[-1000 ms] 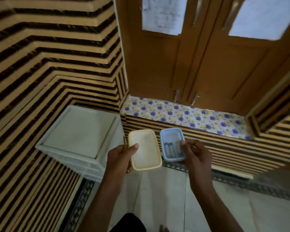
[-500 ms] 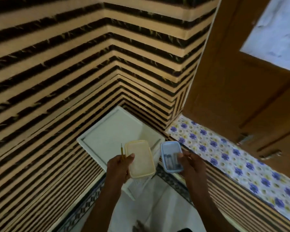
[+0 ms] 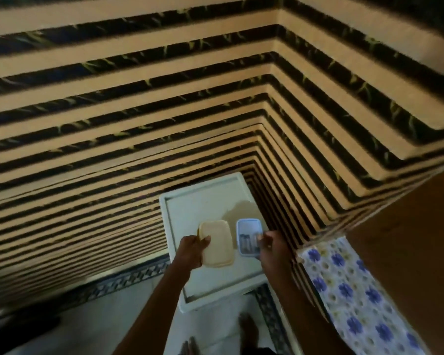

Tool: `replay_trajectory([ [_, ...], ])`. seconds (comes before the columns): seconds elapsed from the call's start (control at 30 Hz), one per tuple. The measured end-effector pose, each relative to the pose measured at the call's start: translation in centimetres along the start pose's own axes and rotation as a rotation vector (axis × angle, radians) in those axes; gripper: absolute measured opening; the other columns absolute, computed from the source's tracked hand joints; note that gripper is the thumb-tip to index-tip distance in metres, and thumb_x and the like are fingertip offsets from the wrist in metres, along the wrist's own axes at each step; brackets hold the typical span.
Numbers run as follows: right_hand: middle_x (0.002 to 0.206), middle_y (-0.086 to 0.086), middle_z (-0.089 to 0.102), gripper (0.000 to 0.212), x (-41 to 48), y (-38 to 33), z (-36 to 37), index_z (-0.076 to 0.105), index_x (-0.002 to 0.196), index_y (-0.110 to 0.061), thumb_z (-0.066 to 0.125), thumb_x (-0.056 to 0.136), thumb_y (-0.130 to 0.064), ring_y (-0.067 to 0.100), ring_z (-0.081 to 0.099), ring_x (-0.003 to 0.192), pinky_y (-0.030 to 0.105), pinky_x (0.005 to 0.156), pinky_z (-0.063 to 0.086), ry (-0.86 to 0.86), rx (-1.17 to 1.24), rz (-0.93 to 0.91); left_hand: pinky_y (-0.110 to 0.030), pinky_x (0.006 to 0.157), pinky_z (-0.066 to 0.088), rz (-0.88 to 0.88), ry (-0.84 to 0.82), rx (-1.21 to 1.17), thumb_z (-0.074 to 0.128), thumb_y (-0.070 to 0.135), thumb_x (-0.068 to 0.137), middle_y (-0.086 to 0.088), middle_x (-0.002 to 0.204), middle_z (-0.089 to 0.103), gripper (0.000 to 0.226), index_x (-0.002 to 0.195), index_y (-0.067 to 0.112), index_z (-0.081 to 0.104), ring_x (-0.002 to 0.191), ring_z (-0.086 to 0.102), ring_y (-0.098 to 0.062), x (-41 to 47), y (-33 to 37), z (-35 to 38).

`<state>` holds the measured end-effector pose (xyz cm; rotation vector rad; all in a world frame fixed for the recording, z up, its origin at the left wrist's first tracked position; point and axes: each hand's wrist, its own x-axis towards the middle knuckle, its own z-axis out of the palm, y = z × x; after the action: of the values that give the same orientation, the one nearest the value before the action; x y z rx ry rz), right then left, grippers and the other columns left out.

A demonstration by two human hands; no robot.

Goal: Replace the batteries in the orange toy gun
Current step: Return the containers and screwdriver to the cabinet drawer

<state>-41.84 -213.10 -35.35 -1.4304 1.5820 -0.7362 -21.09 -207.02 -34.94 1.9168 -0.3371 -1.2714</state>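
Note:
My left hand (image 3: pixel 191 251) grips a cream plastic box (image 3: pixel 217 243) by its left edge, together with a thin yellow-handled tool (image 3: pixel 198 230) whose tip pokes up beside the box. My right hand (image 3: pixel 273 245) holds a small clear box with a blue rim (image 3: pixel 249 237); several dark batteries lie inside it. Both boxes hover side by side above a white plastic table (image 3: pixel 203 201) in the corner. No orange toy gun is in view.
Striped tan-and-black walls (image 3: pixel 139 124) meet in a corner behind the white table. A ledge with a blue-flowered cover (image 3: pixel 351 290) runs at lower right, below a brown wooden door (image 3: pixel 408 226). My bare feet (image 3: pixel 248 326) stand on pale floor tiles.
The view has swung left, away from the door and toward the corner. Both hands with their boxes now hang over the white table instead of in front of the flowered ledge.

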Motion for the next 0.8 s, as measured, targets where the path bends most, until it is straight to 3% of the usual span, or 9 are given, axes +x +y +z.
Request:
replay_trajectory([
  [0.13, 0.094, 0.015, 0.067, 0.013, 3.9, -0.1, 1.2, 0.062, 0.1, -0.005, 0.059, 0.103, -0.017, 0.033, 0.067, 0.092, 0.045, 0.081, 0.057, -0.105, -0.122, -0.048, -0.032, 0.059, 0.047, -0.033, 0.049, 0.023, 0.068, 0.025, 0.099, -0.013, 0.08, 0.058, 0.025, 0.083, 0.007, 0.062, 0.069, 0.06, -0.025, 1.5, -0.1, 1.1],
  [0.3, 0.098, 0.027, 0.069, 0.024, 8.0, 0.9, 2.6, 0.063, 0.1, 0.006, 0.06, 0.101, -0.018, 0.039, 0.068, 0.097, 0.039, 0.08, 0.05, -0.183, -0.297, -0.025, -0.028, 0.05, 0.048, -0.034, 0.116, 0.106, 0.065, 0.027, 0.101, -0.008, 0.078, 0.06, 0.024, 0.099, 0.003, 0.062, 0.066, 0.06, -0.021, 3.3, 0.3, 2.5],
  [0.47, 0.107, 0.024, 0.071, 0.026, 9.4, 0.6, 3.3, 0.064, 0.109, 0.004, 0.058, 0.1, -0.02, 0.039, 0.07, 0.102, 0.036, 0.08, 0.052, -0.178, -0.382, 0.03, -0.039, 0.066, 0.06, -0.019, 0.214, 0.156, 0.07, 0.036, 0.096, -0.015, 0.103, 0.067, 0.044, 0.116, -0.001, 0.06, 0.091, 0.068, -0.03, 4.4, -0.3, 2.8],
  [0.6, 0.11, 0.024, 0.07, 0.023, 9.7, 0.4, 3.8, 0.063, 0.108, 0.001, 0.057, 0.099, -0.02, 0.042, 0.068, 0.105, 0.045, 0.085, 0.057, -0.189, -0.443, 0.037, -0.037, 0.074, 0.055, 0.008, 0.324, 0.261, 0.062, 0.032, 0.101, -0.008, 0.107, 0.062, 0.033, 0.118, 0.004, 0.055, 0.097, 0.064, -0.027, 4.3, -0.4, 3.7],
  [0.8, 0.109, 0.021, 0.07, 0.027, 10.2, 0.7, 3.6, 0.064, 0.109, 0.0, 0.06, 0.101, -0.026, 0.038, 0.068, 0.105, 0.037, 0.081, 0.052, -0.216, -0.49, -0.026, -0.039, 0.082, 0.047, 0.017, 0.488, 0.415, 0.041, 0.012, 0.105, -0.024, 0.118, 0.058, 0.028, 0.121, -0.004, 0.058, 0.101, 0.058, -0.036, 4.5, -1.1, 3.4],
])
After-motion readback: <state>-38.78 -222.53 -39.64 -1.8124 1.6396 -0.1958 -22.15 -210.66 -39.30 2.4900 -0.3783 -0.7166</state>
